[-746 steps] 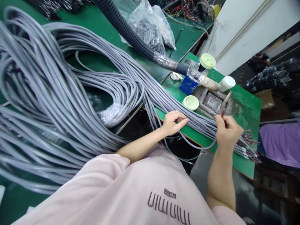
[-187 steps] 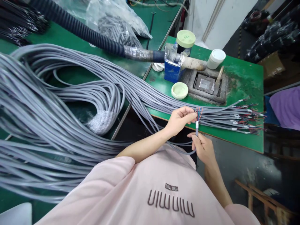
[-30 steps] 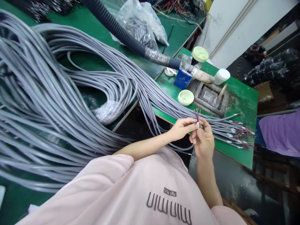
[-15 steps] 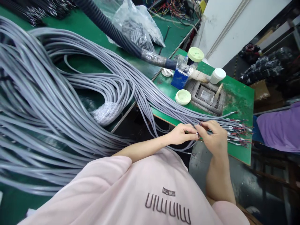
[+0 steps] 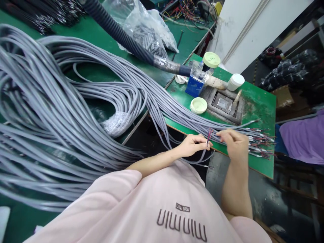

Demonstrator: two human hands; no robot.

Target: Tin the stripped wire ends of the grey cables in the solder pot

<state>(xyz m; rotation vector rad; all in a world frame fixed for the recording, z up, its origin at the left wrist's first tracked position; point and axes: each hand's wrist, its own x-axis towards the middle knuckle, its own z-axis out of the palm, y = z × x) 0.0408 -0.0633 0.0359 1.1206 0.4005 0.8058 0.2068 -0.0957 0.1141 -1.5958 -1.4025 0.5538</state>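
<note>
My left hand (image 5: 194,145) pinches the end of a grey cable, whose thin coloured wires (image 5: 210,135) fan upward from the fingertips. Just to the right, my right hand (image 5: 235,141) has thumb and forefinger pressed together, a small gap from those wires; whether anything is between its fingertips is too small to tell. Beyond both hands a thick bundle of grey cables (image 5: 172,104) runs over the green table (image 5: 260,101). Their stripped ends (image 5: 263,143), with red and dark wires, lie right of my right hand.
Behind the bundle stand a square metal pot (image 5: 224,103), a pale green dish (image 5: 198,105), a blue box (image 5: 194,86) and a white tub (image 5: 236,82). A black hose (image 5: 121,32) crosses above. A person's purple sleeve (image 5: 303,136) shows at right.
My hands have moved apart, the right one slightly rightward. The coloured wires, earlier between both hands, now stand up from my left fingertips.
</note>
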